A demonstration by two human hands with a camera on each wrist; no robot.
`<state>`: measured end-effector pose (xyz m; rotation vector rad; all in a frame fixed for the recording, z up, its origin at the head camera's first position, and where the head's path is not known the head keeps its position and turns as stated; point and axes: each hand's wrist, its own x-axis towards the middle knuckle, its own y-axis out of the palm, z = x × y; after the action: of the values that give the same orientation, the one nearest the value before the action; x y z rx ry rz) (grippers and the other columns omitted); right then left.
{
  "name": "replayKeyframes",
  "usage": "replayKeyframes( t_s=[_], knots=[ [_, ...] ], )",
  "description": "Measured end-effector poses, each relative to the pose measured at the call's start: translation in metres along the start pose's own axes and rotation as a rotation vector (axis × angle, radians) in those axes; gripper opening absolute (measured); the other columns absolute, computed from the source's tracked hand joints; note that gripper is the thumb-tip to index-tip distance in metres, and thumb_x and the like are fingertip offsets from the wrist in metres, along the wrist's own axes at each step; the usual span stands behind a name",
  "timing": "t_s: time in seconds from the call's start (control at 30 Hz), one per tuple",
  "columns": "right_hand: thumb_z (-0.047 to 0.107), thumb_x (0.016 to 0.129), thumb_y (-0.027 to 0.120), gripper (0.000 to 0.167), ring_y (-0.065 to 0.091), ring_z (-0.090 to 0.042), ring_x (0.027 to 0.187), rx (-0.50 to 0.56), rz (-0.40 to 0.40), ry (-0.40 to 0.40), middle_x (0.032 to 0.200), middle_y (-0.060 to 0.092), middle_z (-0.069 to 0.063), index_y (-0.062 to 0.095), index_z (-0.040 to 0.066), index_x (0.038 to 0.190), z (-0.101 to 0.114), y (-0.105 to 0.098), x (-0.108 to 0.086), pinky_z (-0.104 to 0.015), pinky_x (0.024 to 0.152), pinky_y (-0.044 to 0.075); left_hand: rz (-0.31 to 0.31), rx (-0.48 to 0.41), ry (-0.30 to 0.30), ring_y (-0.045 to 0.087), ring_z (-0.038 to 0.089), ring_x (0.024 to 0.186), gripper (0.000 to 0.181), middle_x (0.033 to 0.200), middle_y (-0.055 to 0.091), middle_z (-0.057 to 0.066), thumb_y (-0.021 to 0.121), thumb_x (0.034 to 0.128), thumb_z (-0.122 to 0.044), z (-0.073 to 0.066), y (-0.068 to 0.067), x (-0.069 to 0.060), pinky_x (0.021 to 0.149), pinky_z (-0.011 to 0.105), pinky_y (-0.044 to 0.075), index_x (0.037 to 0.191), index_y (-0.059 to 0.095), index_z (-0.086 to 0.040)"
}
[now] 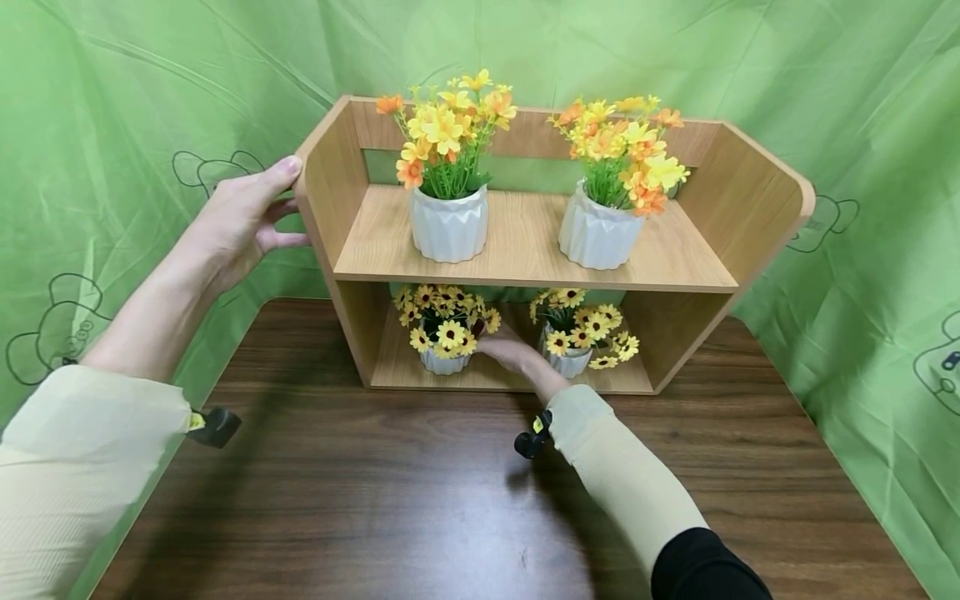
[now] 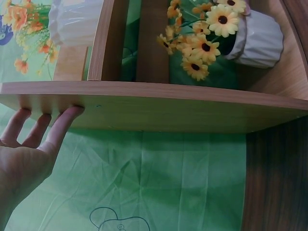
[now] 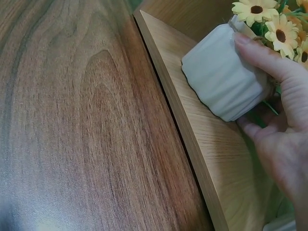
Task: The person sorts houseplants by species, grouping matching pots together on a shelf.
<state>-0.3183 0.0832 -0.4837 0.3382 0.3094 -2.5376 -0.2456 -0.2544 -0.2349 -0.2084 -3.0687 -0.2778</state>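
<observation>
A two-tier wooden shelf (image 1: 750,179) stands on the table in the head view. My left hand (image 1: 238,212) rests its fingertips against the outer face of the shelf's left side panel (image 2: 159,108); its fingers are extended. On the lower tier my right hand (image 1: 506,347) holds a white flower pot (image 3: 224,72) with yellow dark-centred daisies (image 1: 450,332), at the left. In the right wrist view the thumb lies on the pot's rim and fingers reach around its side; some are hidden. A second daisy pot (image 1: 572,363) stands right of that hand.
On the upper tier stand two white ribbed pots, one at left (image 1: 450,227) and one at right (image 1: 600,233), with yellow and orange flowers. The dark wooden table (image 1: 420,492) extends in front. A green cloth (image 1: 150,100) hangs behind and at the sides.
</observation>
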Motion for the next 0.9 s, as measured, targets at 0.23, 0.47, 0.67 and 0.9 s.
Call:
replayKeyframes(
  t_s=[0.23,0.47,0.67,0.9],
  knots=[
    [0.009,0.097,0.056,0.006,0.049,-0.026,0.138,-0.007,0.004,0.019,0.135,0.057,-0.009,0.062,0.008,0.100,0.0004,-0.0011,-0.0020,-0.044,0.129,0.034,-0.002,-0.009,-0.002,0.042,0.026,0.145,0.047,0.158,0.045,0.005,0.066,0.1020,-0.032,-0.0009,0.0007,-0.0001,0.080,0.034,0.068,0.144,0.060,-0.012],
    [0.004,0.100,0.045,0.021,0.054,-0.024,0.110,-0.056,0.038,0.021,0.109,0.059,-0.009,0.054,0.006,0.081,-0.0008,0.0001,-0.0005,-0.034,0.112,0.043,-0.004,-0.002,-0.005,0.043,0.026,0.144,0.048,0.157,0.045,0.005,0.066,0.1017,-0.033,-0.0005,0.0009,0.0001,0.080,0.034,0.068,0.145,0.059,-0.012],
    [0.014,0.110,0.035,0.045,0.028,-0.039,0.157,-0.141,0.155,-0.013,0.165,0.033,-0.024,0.046,-0.010,0.148,-0.0015,-0.0008,-0.0031,-0.047,0.134,0.019,-0.006,-0.007,-0.008,0.043,0.025,0.144,0.048,0.157,0.045,0.005,0.067,0.1011,-0.033,-0.0001,0.0010,-0.0007,0.080,0.034,0.068,0.143,0.060,-0.012],
    [0.012,0.106,0.050,0.031,0.060,-0.030,0.128,-0.141,0.068,-0.006,0.127,0.068,-0.015,0.065,-0.008,0.125,-0.0034,0.0011,-0.0051,-0.045,0.125,0.040,-0.004,0.004,0.000,0.047,0.024,0.141,0.047,0.154,0.049,0.004,0.066,0.1014,-0.033,0.0005,0.0006,-0.0010,0.080,0.034,0.068,0.143,0.061,-0.012]
  ],
)
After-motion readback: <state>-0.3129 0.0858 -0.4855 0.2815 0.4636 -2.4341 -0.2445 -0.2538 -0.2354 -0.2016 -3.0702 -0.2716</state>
